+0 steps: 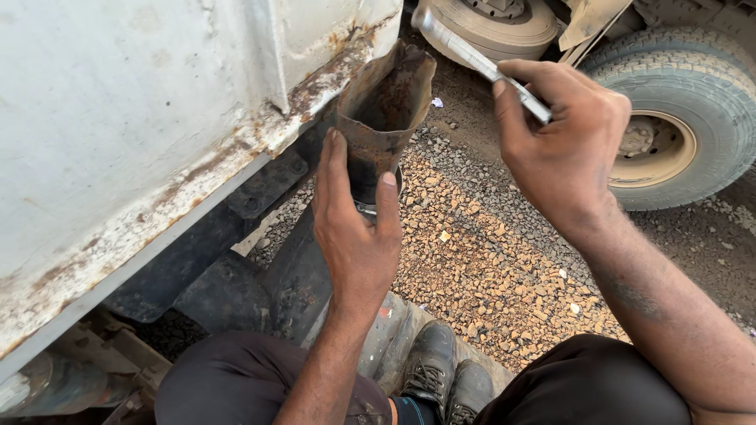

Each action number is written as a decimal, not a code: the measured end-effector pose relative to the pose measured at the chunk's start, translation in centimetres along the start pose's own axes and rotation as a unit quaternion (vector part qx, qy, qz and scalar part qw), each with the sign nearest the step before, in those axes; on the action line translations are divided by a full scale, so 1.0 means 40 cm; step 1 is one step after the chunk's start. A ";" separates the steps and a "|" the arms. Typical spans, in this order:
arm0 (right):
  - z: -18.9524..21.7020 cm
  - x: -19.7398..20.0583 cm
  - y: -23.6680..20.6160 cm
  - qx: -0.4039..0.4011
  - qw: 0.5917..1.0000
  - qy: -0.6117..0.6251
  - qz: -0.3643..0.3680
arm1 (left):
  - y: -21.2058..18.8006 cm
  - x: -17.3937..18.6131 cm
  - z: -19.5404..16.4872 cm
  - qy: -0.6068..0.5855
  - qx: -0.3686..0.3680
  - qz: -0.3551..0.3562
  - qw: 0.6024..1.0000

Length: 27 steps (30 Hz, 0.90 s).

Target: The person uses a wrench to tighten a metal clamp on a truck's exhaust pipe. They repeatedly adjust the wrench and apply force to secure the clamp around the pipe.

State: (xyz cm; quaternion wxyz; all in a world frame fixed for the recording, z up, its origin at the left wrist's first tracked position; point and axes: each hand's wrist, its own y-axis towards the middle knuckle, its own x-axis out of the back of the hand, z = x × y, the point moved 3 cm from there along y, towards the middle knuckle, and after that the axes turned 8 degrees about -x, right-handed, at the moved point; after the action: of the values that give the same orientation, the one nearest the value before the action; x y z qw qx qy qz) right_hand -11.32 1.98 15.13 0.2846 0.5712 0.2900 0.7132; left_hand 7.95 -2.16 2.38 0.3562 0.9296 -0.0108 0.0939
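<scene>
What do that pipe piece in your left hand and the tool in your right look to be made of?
Pipe piece: apparently steel, heavily rusted, brown and flaking at the torn rim, darker below. Tool: bare bright metal, silvery and smooth, probably steel; its kind is unclear.

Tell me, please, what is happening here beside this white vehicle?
A person crouches on gravel beside a rusty white vehicle body. Their left hand grips a rusted, dented metal pipe sticking out below the body's edge. Their right hand holds a silvery metal tool raised above the pipe's open mouth, not touching it. A large truck tyre stands close behind.
</scene>
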 end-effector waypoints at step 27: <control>0.020 0.009 0.001 0.051 0.997 -0.036 -0.034 | 0.005 -0.002 0.010 0.003 -0.007 -0.011 1.000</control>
State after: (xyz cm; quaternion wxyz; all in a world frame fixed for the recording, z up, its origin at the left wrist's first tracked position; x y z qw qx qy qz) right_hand -10.59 2.31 15.53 0.2895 0.6000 0.3354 0.6661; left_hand 7.92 -2.57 2.19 0.3639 0.9268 -0.0006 0.0926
